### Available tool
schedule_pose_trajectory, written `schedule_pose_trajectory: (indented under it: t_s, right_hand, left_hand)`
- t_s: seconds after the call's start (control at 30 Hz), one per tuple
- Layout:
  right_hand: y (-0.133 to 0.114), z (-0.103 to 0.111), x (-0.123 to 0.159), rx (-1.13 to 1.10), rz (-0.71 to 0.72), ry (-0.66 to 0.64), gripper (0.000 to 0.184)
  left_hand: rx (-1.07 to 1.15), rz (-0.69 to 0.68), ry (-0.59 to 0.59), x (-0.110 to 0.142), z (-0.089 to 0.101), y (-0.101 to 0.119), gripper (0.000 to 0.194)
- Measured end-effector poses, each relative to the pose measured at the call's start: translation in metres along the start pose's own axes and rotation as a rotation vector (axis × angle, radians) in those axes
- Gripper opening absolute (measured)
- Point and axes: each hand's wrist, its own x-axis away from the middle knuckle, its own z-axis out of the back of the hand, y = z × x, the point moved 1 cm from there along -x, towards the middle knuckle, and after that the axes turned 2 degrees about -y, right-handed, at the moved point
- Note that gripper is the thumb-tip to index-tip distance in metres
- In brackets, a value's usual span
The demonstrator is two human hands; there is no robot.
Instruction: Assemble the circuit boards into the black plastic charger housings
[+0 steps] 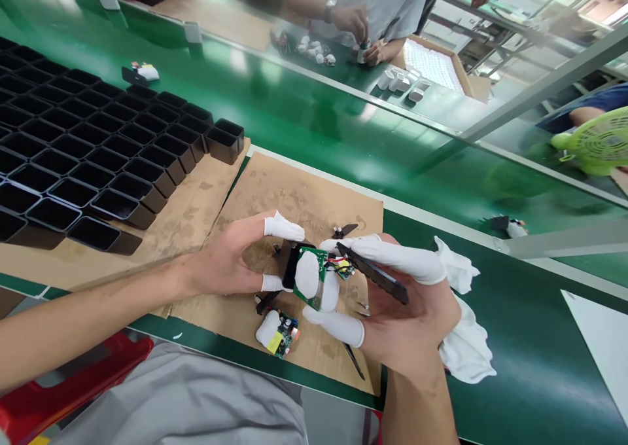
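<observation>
My left hand (228, 255), with white finger cots on thumb and forefinger, grips a small black plastic case (290, 262). My right hand (417, 314), also in finger cots, holds a green circuit board (320, 258) by its edges. A white blob covers much of the board's face. The board stands at the case's mouth; how far it reaches inside is hidden. A black cover plate (375, 275), with red and black wires near its end, leans within my right hand. Below, another circuit board (280, 335) with a white blob and yellow part lies on the cardboard mat (318, 190).
Many empty black cases (122, 150) stand in rows at left. A green conveyor belt (294, 114) runs behind, carrying a board assembly (142, 72). White cloths (466, 340) lie right. A co-worker (373, 6) works across the belt; a green fan (598, 141) stands far right.
</observation>
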Motion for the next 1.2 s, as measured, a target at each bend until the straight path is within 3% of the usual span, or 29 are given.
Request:
schedule_pose_trajectory:
  t_s: [0.53,1.2]
  right_hand:
    - [0.006,-0.001,0.007,0.128,0.014,-0.042,0.088]
    - [0.015,-0.004,0.008,0.08,0.03,-0.108,0.093]
  left_hand:
    - [0.04,-0.053,0.01,-0.007,-0.001,0.004,0.065]
    - [0.032,-0.041,0.027,-0.008,-0.001,0.008,0.06]
